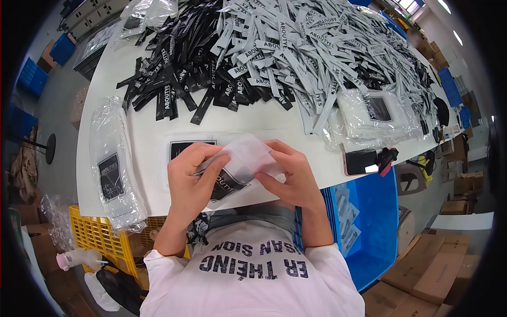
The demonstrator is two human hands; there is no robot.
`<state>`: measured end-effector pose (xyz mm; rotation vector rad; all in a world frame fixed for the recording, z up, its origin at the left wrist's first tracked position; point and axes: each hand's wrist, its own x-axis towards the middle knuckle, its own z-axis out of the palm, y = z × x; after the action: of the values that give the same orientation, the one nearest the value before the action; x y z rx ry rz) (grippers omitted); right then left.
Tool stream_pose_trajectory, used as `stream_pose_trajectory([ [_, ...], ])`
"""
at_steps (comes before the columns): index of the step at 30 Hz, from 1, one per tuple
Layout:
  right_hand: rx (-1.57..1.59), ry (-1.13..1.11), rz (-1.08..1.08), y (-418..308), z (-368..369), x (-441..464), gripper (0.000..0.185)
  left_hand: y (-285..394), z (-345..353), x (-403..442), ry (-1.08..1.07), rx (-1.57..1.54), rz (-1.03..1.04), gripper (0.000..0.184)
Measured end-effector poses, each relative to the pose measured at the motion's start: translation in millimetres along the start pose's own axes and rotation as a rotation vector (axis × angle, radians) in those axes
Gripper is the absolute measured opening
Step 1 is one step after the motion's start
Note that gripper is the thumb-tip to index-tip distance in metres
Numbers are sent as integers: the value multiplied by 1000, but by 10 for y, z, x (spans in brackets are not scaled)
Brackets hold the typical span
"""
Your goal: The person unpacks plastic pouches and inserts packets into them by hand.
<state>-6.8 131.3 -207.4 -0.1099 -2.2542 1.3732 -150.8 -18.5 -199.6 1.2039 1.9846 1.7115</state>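
Pinching a translucent pouch (240, 169) between thumbs and fingers of left hand (194, 177) and right hand (291, 171), both nearly closed, over the near part of the desk (148, 153). Facing black sachets (182, 66) heaped far off, left of pale sachets (317, 50).

Bright light; slim white ceiling tubes (444, 6) glow at upper right. Glare streaks the clear, crinkled plastic-wrapped pack (117, 142) at left. Bare left hand (191, 177) and right hand (293, 177) look sharp; fisheye distortion bows the white counter (150, 126), corners black.
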Motion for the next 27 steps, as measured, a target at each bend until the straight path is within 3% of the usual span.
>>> stream_pose_trajectory([
  [5,303,400,84,76,267,-71,28,-49,13,-9,6,-184,-129,9],
  [7,392,354,222,47,172,-121,23,28,12,-6,-38,-322,-190,9],
  [9,440,268,342,118,77,-210,17,49,25,-13,-91,-225,-130,9],
  [16,598,351,211,168,202,-261,11,91,84,-31,-33,-115,22,8],
  [25,507,361,94,165,168,-290,9,121,169,-57,-139,-228,-107,11],
  [27,538,362,114,89,180,-259,9,113,187,-57,-126,-193,-36,11],
])
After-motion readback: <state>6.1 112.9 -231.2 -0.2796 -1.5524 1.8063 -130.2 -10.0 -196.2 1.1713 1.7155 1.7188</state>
